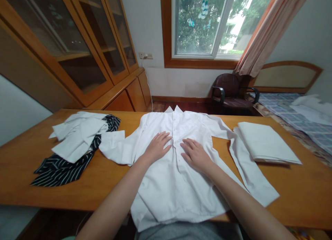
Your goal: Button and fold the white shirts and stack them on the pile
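Note:
A white button-up shirt (168, 184) lies spread front-up on the wooden table (52, 195), collar pointing away from me and sleeves out to both sides. My left hand (157, 146) rests flat on the shirt's chest just left of the button line, fingers stretched out. On the other side of the placket my right hand (195, 154) presses flat, fingers open too. Neither hand holds anything.
A heap of white cloth over a black-and-white striped garment (64, 167) lies at the table's left. A folded white stack (267, 143) sits at the right. Behind the table are a dark armchair (230, 91), a glass-door cabinet (85, 46), a window and a bed (306, 118).

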{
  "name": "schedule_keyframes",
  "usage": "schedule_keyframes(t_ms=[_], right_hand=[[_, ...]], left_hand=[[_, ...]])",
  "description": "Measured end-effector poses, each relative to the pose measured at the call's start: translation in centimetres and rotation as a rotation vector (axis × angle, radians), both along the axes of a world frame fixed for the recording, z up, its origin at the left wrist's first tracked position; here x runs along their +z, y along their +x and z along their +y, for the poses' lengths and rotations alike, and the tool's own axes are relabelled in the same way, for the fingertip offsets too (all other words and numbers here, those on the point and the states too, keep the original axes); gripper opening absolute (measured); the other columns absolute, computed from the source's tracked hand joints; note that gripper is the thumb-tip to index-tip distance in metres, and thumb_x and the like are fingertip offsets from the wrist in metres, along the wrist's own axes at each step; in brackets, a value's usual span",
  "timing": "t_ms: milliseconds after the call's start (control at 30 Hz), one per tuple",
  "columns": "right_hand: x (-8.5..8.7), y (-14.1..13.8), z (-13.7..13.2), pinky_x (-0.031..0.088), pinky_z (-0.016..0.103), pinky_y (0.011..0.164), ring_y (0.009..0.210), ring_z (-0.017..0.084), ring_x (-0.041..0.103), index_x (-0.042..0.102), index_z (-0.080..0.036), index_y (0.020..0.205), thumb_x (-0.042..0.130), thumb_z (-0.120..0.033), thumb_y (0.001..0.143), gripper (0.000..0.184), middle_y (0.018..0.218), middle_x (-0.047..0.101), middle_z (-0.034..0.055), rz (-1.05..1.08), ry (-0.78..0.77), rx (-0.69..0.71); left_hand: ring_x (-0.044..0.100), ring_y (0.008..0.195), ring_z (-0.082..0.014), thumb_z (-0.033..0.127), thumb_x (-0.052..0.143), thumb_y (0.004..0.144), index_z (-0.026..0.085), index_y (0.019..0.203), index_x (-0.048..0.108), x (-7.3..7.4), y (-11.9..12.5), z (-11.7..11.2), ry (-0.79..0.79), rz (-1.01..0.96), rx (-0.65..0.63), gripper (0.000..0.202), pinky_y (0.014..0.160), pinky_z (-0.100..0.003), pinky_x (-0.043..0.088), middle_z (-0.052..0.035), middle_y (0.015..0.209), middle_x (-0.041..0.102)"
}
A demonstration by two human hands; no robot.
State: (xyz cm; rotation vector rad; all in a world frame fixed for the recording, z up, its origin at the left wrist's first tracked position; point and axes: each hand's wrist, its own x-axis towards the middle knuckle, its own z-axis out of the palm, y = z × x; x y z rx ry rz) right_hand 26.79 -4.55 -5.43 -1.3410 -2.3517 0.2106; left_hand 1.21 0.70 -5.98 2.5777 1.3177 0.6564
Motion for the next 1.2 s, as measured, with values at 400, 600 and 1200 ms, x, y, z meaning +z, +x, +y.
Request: schedule_keyframes(t_ms=[400, 600, 1200], right_hand=[[-0.2, 3.4, -0.8, 0.029, 0.052, 0.122, 0.149, 0.029, 0.033, 0.052, -0.027, 0.147, 0.050, -0.045, 0.100, 0.050, 0.160, 0.039, 0.0076, -0.137, -0.043, -0.063], [-0.3, 3.1, 0.2, 0.027, 0.051, 0.123, 0.149, 0.029, 0.033, 0.052, -0.025, 0.147, 0.048, -0.046, 0.101, 0.051, 0.160, 0.039, 0.0077, -0.150, -0.039, -0.069], [-0.4, 2.7, 3.4, 0.045, 0.043, 0.108, 0.131, 0.026, 0.052, 0.066, -0.024, 0.129, 0.049, -0.036, 0.099, 0.036, 0.146, 0.055, 0.0084, -0.035, 0.013, -0.159]], left_hand=[[0.029, 0.151, -0.0295, 0.047, 0.044, 0.102, 0.029, 0.150, 0.046, -0.5, -4.8, -6.1, -0.035, 0.210, 0.162, 0.052, 0.124, -0.055, 0.018, -0.0065, 0.162, 0.037], [0.027, 0.152, -0.0295, 0.050, 0.040, 0.102, 0.029, 0.150, 0.046, 0.0, -4.9, -5.0, -0.062, 0.237, 0.154, 0.053, 0.124, -0.055, 0.017, -0.0059, 0.162, 0.036], [0.040, 0.143, -0.0310, 0.043, 0.049, 0.097, 0.023, 0.132, 0.064, 0.7, -5.2, 0.6, -0.159, 0.042, 0.196, 0.043, 0.122, -0.056, 0.022, -0.0093, 0.150, 0.052]])
